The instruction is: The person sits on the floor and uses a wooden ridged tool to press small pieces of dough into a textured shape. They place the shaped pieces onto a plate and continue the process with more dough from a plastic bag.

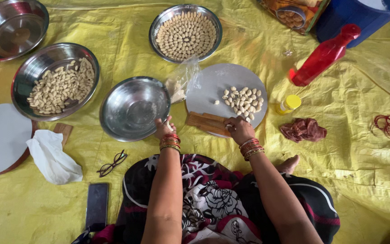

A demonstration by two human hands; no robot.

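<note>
Left hand (164,128) pinching a dough piece at the empty bowl (134,108) rim, right hand (239,129) curling closed on the wooden board (206,123), pieces (243,100) piling at one o'clock.

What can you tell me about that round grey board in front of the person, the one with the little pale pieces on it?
The round board is flat, pale grey and dusted white, lying on the yellow sheet. A cluster of small pale dough pieces sits on its right half, one piece apart. A ridged wooden block overlaps its near edge, where the right hand rests. A clear plastic bag lies against its left rim.
</note>
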